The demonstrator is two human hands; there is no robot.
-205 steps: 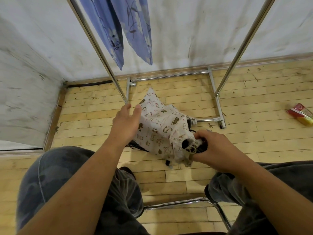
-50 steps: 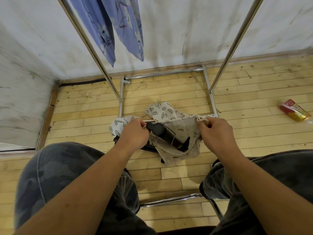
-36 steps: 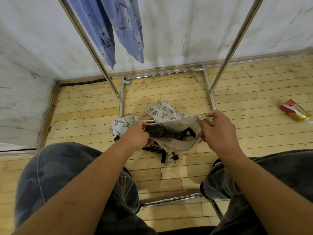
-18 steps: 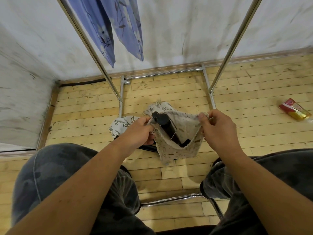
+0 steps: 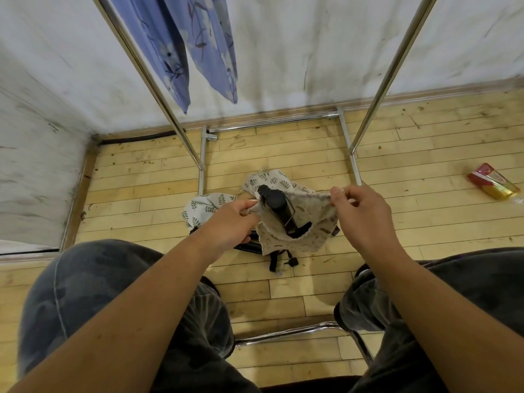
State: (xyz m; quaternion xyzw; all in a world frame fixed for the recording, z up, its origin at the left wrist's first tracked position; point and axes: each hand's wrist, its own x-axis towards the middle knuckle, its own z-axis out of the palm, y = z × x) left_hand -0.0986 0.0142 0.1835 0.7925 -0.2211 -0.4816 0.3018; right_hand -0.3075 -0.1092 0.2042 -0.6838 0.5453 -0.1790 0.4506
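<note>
Black cylinder (image 5: 276, 202) has tipped end-first into the pouch (image 5: 312, 234), its rim pinched apart by left hand (image 5: 229, 222) and right hand (image 5: 363, 217); bagging looks nearly done.

- Black cylinder (image 5: 274, 200): lower end hidden inside patterned pouch (image 5: 312, 235).
- Blue floral cloth (image 5: 173, 52): top cut off at far edge.
- Red-gold packet (image 5: 492, 185), right: print unreadable.
</note>
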